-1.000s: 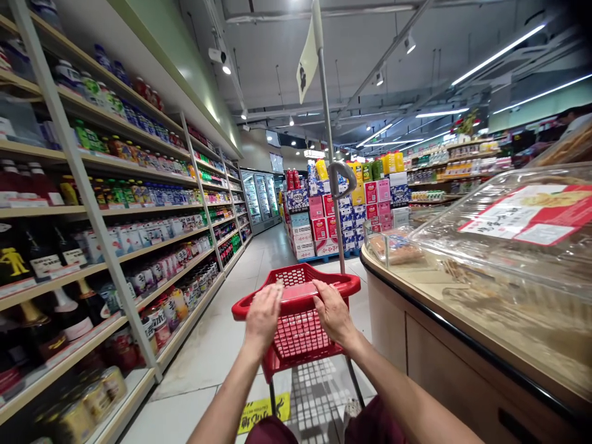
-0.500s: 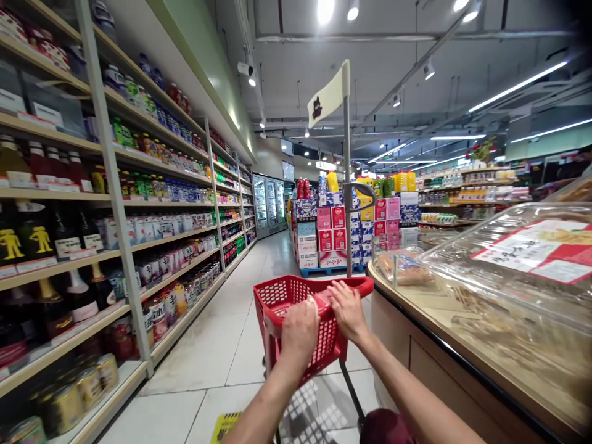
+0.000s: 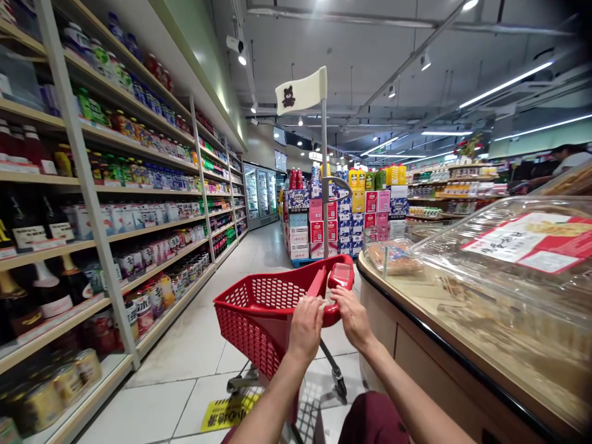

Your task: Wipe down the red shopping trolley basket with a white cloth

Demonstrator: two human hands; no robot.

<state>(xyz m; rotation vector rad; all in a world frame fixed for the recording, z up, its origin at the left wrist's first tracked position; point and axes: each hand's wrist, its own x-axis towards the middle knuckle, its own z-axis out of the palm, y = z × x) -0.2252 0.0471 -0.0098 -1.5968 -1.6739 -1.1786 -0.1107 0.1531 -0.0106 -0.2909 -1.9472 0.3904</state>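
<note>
A small red plastic shopping cart (image 3: 259,336) stands on the tiled floor before me, turned at an angle with its basket pointing left. My left hand (image 3: 306,324) is closed over the near part of its red handle (image 3: 342,271). Just to the right, my right hand (image 3: 352,316) curls its fingers over the same handle, near a raised red piece at the corner. Both palms are hidden from view. From the cart rises a grey pole (image 3: 324,154) with a cream flag (image 3: 300,91) bearing a bear figure. The visible basket interior shows no goods.
Shelves (image 3: 148,185) of bottles and cans line the left side. Close on the right stands a counter (image 3: 388,333) with clear food covers. Stacked drink cartons (image 3: 319,228) stand ahead, glass-door coolers (image 3: 261,194) beyond. A yellow sign (image 3: 226,414) lies on the floor. A person (image 3: 571,161) is far right.
The cart has swung round so its basket points further left and shows more of its side. Both hands have moved with the handle. The flag has shifted left in view.
</note>
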